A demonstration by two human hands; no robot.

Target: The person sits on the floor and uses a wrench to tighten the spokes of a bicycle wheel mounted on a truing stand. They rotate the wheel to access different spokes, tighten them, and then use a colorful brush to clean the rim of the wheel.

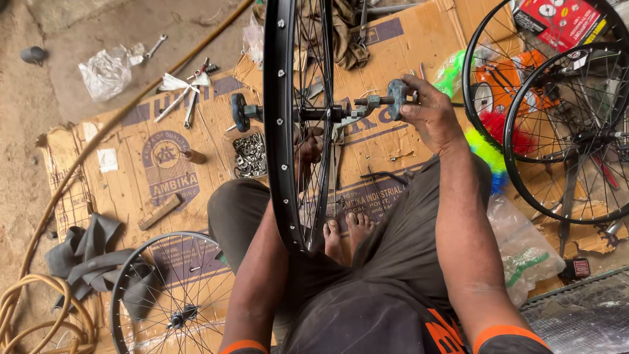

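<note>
Black bicycle wheel [280, 124] is held upright on its axle [327, 113] over the lap, above flattened cardboard [131, 190] spread on a bare concrete floor [39, 98]. Right hand [429, 115] is closed around the blue knob [397, 92] at the axle's right end. Left hand [308, 152] is seen through the spokes near the hub; its grip cannot be told. A pile of small metal parts [250, 156] lies on the cardboard left of the wheel. More wheels [563, 131] are stacked at right, another [167, 295] lower left, beside coiled hose [33, 314].
</note>
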